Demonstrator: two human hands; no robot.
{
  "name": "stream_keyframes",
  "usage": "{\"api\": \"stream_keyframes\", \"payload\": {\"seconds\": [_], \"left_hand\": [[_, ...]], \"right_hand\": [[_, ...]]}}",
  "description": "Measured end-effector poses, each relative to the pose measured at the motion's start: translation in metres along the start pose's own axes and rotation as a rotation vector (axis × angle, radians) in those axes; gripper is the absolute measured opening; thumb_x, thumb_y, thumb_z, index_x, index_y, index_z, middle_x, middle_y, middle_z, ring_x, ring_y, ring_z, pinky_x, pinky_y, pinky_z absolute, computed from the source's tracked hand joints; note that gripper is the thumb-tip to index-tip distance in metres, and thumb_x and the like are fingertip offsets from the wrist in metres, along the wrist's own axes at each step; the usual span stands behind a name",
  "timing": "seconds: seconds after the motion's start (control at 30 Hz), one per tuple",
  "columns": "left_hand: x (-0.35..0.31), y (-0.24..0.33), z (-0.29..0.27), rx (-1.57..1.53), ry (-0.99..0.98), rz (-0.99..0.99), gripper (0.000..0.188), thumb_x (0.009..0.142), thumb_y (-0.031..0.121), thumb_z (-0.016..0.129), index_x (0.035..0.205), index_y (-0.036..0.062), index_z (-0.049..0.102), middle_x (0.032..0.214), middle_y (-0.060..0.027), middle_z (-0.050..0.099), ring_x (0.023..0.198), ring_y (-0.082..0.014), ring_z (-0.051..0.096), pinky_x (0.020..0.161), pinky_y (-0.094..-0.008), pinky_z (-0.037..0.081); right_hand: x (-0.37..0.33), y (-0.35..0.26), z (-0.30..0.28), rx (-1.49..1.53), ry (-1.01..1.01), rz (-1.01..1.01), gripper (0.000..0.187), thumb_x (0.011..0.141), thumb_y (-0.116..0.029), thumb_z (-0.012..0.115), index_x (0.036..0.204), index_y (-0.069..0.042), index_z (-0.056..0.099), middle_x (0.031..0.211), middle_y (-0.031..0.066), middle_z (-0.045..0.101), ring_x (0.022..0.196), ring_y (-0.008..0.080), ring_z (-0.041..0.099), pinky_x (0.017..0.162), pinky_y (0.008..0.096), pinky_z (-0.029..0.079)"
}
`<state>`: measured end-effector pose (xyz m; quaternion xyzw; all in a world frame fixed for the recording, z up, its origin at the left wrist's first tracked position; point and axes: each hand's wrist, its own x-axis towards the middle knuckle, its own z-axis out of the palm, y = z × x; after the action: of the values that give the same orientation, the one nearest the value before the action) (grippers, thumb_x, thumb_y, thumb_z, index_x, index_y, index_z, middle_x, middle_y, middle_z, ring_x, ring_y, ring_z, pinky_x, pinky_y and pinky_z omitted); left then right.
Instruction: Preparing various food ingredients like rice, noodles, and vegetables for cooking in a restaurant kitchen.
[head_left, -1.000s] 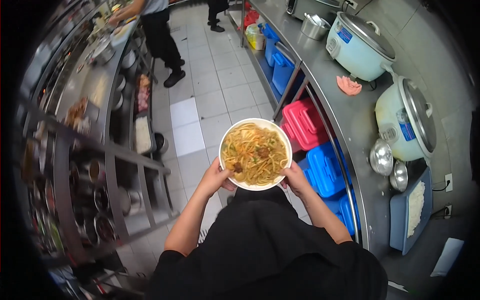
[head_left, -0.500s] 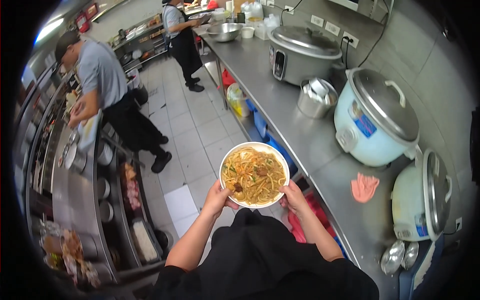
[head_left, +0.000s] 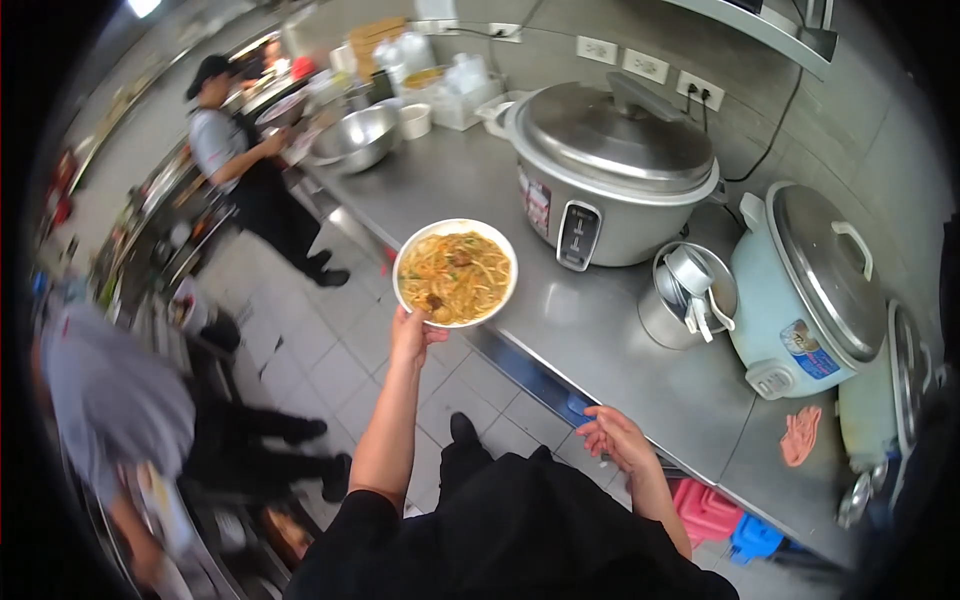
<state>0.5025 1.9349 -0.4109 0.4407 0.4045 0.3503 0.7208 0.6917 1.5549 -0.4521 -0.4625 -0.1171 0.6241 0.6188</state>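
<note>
A white bowl (head_left: pixel 512 286) is held up in front of me, close to the edge of the steel counter. It contains noodles (head_left: pixel 458 268) with orange shreds, bits of green and brown pieces. My left hand (head_left: pixel 411 338) grips the bowl's near left rim, thumb at the edge and the other fingers partly hidden under it. Lower down on the right, my right hand (head_left: pixel 616 438) is off the bowl and holds nothing. Its fingers are apart and loosely bent, beside the counter's front edge.
The steel counter (head_left: pixel 590 330) bears a big grey rice cooker (head_left: pixel 620 170), a pot of scoops (head_left: pixel 690 300), a pale blue cooker (head_left: pixel 800 300), a pink cloth (head_left: pixel 800 436) and a metal bowl (head_left: pixel 360 140). One co-worker (head_left: pixel 250 170) stands ahead, another (head_left: pixel 120 390) at left.
My right hand has let go of the bowl and dropped away to the right. The left hand alone has carried it up and forward toward the counter. My view has swung right.
</note>
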Motion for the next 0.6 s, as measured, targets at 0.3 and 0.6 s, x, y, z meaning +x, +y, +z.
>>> {"api": "stream_keyframes", "payload": {"seconds": [0.3,0.6], "left_hand": [[0.279,0.053,0.014,0.045,-0.089,-0.051,0.031,0.089,0.012,0.056,0.116,-0.0028,0.050,0.093,-0.0197,0.065,0.063,-0.0285,0.068,0.051,-0.0360,0.061],[0.464,0.064,-0.018,0.128,-0.224,-0.033,0.044,0.092,0.028,0.056,0.122,-0.0030,0.050,0.112,-0.0161,0.062,0.089,-0.0261,0.066,0.076,-0.0344,0.060]], "right_hand": [[0.096,0.014,0.091,0.263,0.330,-0.233,0.038,0.099,-0.029,0.049,0.125,-0.002,0.050,0.103,0.0128,0.065,0.077,0.0142,0.063,0.065,0.0260,0.053],[0.099,0.064,0.107,0.603,0.672,-0.341,0.039,0.096,-0.037,0.054,0.123,-0.008,0.053,0.098,0.0066,0.065,0.075,0.0122,0.062,0.063,0.0240,0.052]]}}
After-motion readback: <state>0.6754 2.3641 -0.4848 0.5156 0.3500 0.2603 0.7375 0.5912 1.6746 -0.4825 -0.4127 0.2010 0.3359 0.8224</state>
